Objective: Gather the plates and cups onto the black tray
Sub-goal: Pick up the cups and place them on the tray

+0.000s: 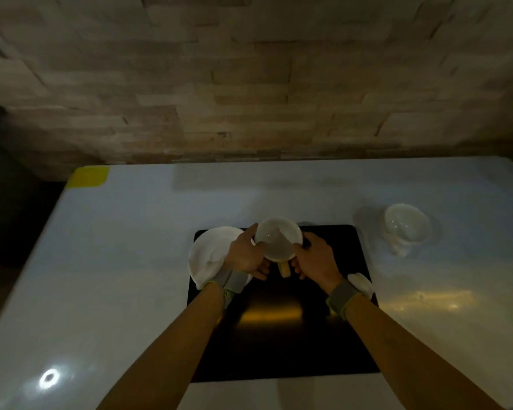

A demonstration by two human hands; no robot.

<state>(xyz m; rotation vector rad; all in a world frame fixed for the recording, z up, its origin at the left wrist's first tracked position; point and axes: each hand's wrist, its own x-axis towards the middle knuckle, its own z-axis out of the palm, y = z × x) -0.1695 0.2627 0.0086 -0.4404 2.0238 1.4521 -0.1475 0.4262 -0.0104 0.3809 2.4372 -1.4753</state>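
A white cup [278, 238] with a tan handle toward me is held over the far part of the black tray [282, 335]. My left hand [245, 253] grips its left side and my right hand [316, 257] its right side. A white plate [209, 253] lies on the tray's far left corner, overhanging the edge, partly hidden by my left wrist. A second white cup [407, 227] stands on the table to the right of the tray. A small white piece [362, 283] shows at the tray's right edge behind my right wrist; I cannot tell what it is.
The white table [125, 261] ends at a wood-plank wall [249, 84] behind. A yellow patch [89, 176] marks the table's far left corner. The scene is dim, with light glare on the table at near left and right.
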